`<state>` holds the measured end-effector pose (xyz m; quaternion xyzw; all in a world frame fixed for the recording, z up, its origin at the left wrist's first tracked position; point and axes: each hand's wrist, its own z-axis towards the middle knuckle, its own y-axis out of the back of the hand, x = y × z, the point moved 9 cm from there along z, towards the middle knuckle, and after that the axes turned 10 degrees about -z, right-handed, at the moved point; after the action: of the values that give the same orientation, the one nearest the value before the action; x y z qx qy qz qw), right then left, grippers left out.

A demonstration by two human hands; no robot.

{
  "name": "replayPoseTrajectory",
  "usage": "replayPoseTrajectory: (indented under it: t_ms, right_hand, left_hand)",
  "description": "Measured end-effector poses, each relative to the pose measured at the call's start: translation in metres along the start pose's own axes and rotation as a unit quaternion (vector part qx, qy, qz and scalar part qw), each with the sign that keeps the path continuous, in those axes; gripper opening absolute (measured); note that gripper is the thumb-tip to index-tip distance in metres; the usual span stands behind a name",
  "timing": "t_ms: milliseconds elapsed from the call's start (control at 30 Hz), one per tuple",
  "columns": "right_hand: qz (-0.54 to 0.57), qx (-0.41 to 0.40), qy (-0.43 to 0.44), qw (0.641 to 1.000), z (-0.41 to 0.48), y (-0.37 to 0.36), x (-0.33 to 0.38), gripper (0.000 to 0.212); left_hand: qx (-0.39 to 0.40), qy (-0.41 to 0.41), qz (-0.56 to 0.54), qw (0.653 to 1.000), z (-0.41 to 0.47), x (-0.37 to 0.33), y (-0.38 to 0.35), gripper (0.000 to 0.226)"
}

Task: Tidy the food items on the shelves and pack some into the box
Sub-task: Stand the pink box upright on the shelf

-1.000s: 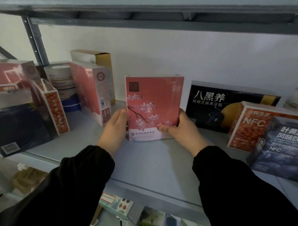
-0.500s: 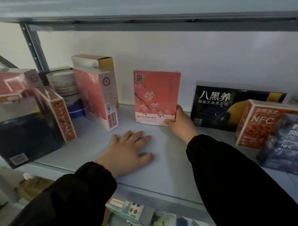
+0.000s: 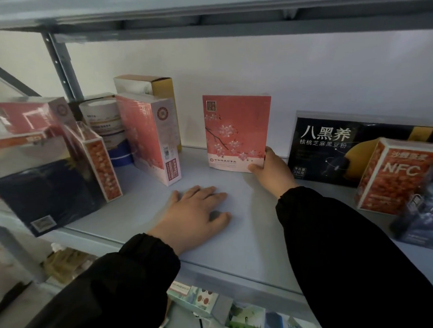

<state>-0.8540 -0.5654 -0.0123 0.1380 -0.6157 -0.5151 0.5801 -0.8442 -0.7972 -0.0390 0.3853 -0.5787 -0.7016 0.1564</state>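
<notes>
Right hand [image 3: 271,174] grips lower right corner of pink blossom box [image 3: 235,132] — thumb on front, fingers hidden behind. Box upright at back of shelf [image 3: 244,238], near wall. Left hand [image 3: 196,212] flat on shelf, fingers straight, spread, holding nothing. Orange NFC box [image 3: 391,177] at right — partly cut off.
</notes>
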Motion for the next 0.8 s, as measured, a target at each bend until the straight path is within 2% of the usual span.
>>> replayPoseTrajectory:
  t_ms: [167, 400, 467, 533, 600, 700, 800]
  right_hand:
    - [-0.039, 0.014, -0.005, 0.999, -0.009, -0.002, -0.002, 0.044]
    - [-0.084, -0.006, -0.036, 0.996, -0.027, 0.007, -0.002, 0.051]
    - [-0.147, -0.017, -0.04, 0.988, -0.037, 0.013, 0.002, 0.055]
    - [-0.218, -0.012, -0.003, 0.976, -0.049, 0.01, 0.018, 0.055]
    - [-0.248, 0.035, 0.054, 0.967, -0.063, -0.007, 0.041, 0.052]
    - [-0.258, 0.098, 0.12, 0.954, -0.075, -0.035, 0.067, 0.056]
    - [-0.23, 0.117, 0.149, 0.955, -0.072, -0.05, 0.083, 0.057]
  left_hand:
    - [-0.029, 0.014, -0.011, 0.999, -0.003, 0.0, 0.007, 0.059]
    - [-0.009, 0.049, 0.004, 0.999, -0.017, 0.018, 0.01, 0.062]
    - [-0.008, 0.05, 0.014, 0.999, -0.026, 0.025, 0.014, 0.062]
    - [-0.021, 0.049, 0.02, 0.998, -0.037, 0.032, 0.02, 0.062]
    - [-0.031, 0.056, 0.021, 0.998, -0.046, 0.04, 0.024, 0.061]
    - [-0.04, 0.074, 0.017, 0.996, -0.056, 0.052, 0.029, 0.066]
    - [-0.093, 0.109, 0.011, 0.99, -0.066, 0.066, 0.036, 0.061]
